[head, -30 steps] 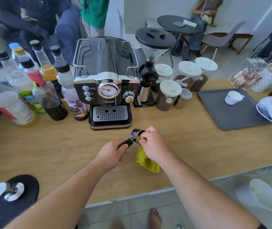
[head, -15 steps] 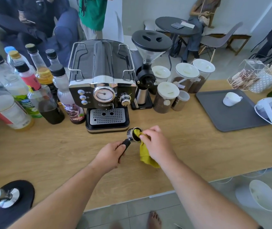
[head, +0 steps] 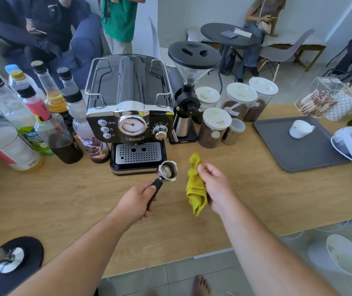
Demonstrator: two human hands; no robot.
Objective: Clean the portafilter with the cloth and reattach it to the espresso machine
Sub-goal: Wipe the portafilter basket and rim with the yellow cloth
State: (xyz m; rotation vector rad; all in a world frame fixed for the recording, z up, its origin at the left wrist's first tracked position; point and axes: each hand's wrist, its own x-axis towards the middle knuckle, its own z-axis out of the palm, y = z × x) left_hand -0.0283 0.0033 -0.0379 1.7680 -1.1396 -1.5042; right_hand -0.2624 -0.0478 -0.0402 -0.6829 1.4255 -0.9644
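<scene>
My left hand [head: 137, 198] grips the black handle of the portafilter [head: 167, 170], whose steel basket faces up just in front of the espresso machine's drip tray. Dark specks show inside the basket. My right hand [head: 214, 186] holds the yellow-green cloth [head: 195, 189], which hangs a short way to the right of the basket, not touching it. The black and chrome espresso machine [head: 130, 112] stands behind, with its round gauge facing me.
Syrup bottles [head: 34, 122] crowd the left of the wooden counter [head: 74, 199]. A grinder [head: 189, 90] and lidded jars [head: 215, 127] stand right of the machine. A grey tray [head: 294, 150] holds a white cup. A tamper on a black mat [head: 17, 255] lies near left. People sit behind.
My right hand has drawn the cloth out of the portafilter basket and moved it to the right. The basket's inside now shows. My left hand still holds the handle.
</scene>
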